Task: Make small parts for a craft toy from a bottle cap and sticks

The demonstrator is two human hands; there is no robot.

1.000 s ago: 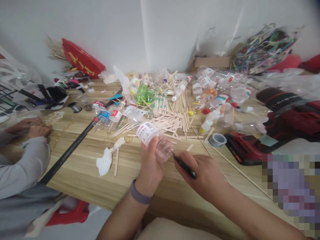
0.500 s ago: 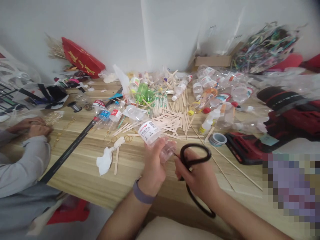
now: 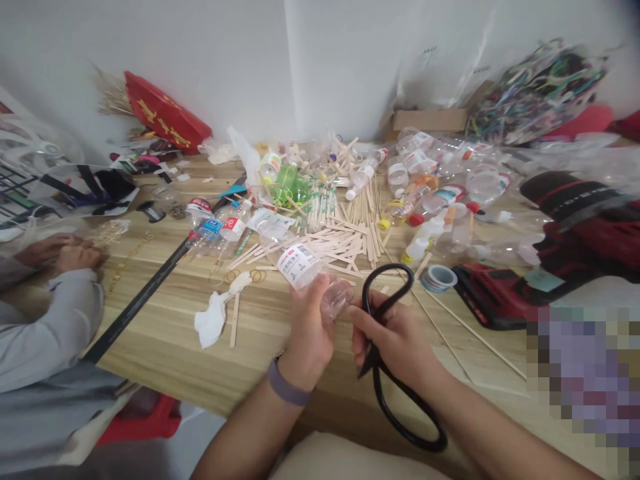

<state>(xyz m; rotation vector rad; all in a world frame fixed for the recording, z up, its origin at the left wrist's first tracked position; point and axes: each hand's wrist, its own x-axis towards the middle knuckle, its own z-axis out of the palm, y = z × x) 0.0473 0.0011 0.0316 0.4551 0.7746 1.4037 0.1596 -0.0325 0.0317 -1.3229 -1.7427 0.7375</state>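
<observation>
My left hand, with a purple band at the wrist, is wrapped round a clear plastic bottle with a white label. The bottle lies at a slant, its base end towards my right hand. Black-handled scissors are in my right hand, their short blades pointing down and to the left, off the bottle. The thumb and forefinger of my right hand are close to the bottle's base; whether they touch it is unclear.
Wooden sticks are heaped beyond the bottle. More plastic bottles lie at the back right. A red and black power tool stands right. Crumpled white tissue lies left. Another person's hands are at the far left.
The scissors have turned in my right hand, their blades swinging down away from the bottle's base. My left hand still holds the bottle in nearly the same place.
</observation>
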